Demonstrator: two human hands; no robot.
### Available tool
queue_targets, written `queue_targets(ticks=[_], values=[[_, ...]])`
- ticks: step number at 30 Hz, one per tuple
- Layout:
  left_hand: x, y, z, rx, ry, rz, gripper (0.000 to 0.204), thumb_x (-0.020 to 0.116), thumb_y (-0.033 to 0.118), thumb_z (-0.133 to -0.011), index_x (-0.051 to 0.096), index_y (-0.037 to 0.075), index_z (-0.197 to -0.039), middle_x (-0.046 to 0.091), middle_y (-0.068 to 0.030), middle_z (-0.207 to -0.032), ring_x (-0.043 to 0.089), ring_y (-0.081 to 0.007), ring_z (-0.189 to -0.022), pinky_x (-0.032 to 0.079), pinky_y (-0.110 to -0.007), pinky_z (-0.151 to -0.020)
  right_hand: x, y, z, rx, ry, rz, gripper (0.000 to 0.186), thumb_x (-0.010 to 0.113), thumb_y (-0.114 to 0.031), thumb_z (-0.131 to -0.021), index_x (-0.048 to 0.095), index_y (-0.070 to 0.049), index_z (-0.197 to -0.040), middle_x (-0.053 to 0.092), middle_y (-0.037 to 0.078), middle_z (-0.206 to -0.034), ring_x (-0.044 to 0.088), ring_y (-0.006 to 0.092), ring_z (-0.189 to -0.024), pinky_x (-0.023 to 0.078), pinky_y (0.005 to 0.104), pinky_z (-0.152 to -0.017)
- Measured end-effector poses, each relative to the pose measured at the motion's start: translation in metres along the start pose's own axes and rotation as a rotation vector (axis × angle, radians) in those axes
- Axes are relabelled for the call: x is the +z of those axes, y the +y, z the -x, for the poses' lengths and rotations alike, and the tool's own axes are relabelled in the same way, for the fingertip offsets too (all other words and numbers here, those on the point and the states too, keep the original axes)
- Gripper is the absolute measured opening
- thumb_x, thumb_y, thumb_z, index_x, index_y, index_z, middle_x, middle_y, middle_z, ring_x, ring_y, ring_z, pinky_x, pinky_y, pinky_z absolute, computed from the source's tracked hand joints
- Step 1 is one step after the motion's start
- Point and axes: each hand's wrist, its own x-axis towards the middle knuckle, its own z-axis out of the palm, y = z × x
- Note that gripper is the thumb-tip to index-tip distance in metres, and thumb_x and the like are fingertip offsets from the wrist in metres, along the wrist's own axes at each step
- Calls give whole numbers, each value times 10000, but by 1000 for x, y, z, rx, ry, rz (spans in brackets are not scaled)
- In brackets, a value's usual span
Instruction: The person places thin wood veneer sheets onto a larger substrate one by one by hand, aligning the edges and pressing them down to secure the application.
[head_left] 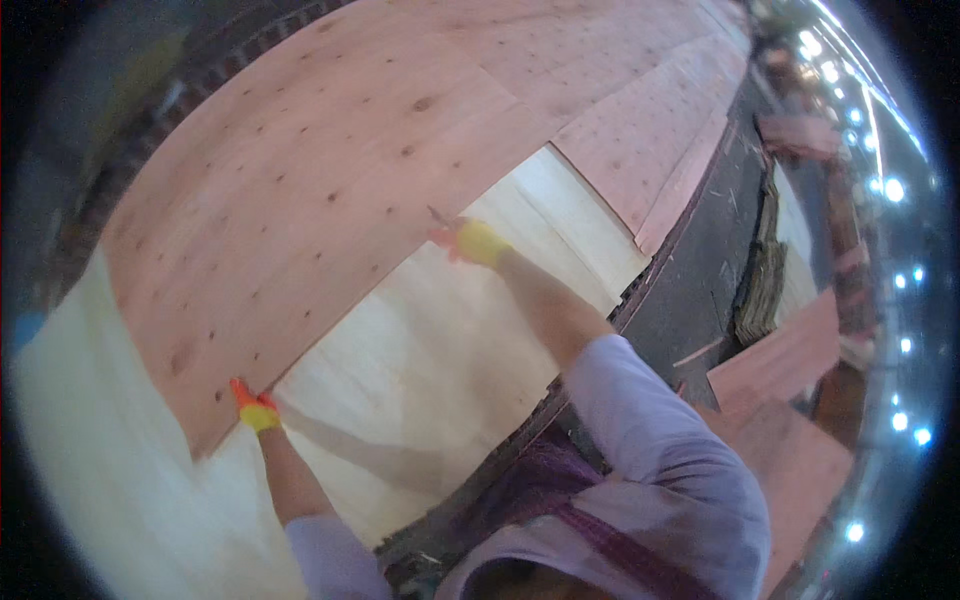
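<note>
A large reddish veneer sheet (pixel 300 190) with dark knots lies over a pale wood sheet (pixel 400 370). My left hand (pixel 256 406), in an orange and yellow glove, rests at the near left edge of the reddish sheet with its fingers stretched out. Farther right along the same edge is my right hand (pixel 474 242), gloved alike. Its fingers look spread but are blurred. A small dark mark shows at its fingertips; whether it is a held thing or a knot I cannot make out.
Another reddish veneer piece (pixel 640 150) lies at the far right on the pale surface. Beyond the stack's right edge is dark floor (pixel 690 290) with a bundle of thin sheets (pixel 765 270). Loose reddish pieces (pixel 780 360) lie nearer me on the right.
</note>
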Motion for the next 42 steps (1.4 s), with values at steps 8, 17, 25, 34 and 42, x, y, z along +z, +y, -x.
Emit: queue_targets(ticks=[8, 17, 25, 34, 42], values=[[-171, -24, 119, 414, -87, -871, 482, 609, 383, -767, 543, 52, -1111, 594, -139, -1016, 559, -320, -930, 452, -390, -830, 93, -24, 251, 84, 379, -1071, 317, 521, -251, -901, 492, -55, -1149, 588, 96, -1053, 550, 177, -972, 430, 303, -820], [-484, 17, 336, 44, 1254, -7, 835, 640, 357, -749, 173, 101, -1391, 340, -125, -1367, 351, -296, -1206, 312, -454, -958, 73, -79, 388, 108, 390, -1163, 471, 528, -274, -877, 373, -27, -1247, 536, 176, -1141, 520, 251, -990, 425, 374, -853], [-513, 46, 305, -106, 470, 574, 505, 642, 318, -737, 441, 158, -1172, 434, -46, -1243, 409, -257, -1105, 355, -485, -845, 79, -24, 504, 247, 528, -1178, 436, 512, -265, -875, 389, -16, -1210, 575, 171, -1077, 574, 239, -799, 476, 343, -633], [-546, 38, 314, -46, 336, 493, 355, 571, 265, -805, 511, 118, -1122, 519, -56, -1138, 468, -256, -1003, 449, -389, -818, 63, 0, 612, 483, 515, -920, 355, 511, -279, -876, 462, -89, -1172, 615, 98, -1021, 575, 168, -599, 441, 253, -468], [-506, -13, 363, 118, 346, -525, 423, 649, 179, -746, 466, 106, -1121, 548, -60, -936, 488, -176, -831, 402, -353, -696, 109, 49, 691, 101, 498, -780, 307, 542, -187, -836, 498, -56, -1111, 638, 93, -943, 597, 176, -598, 455, 284, -481]])
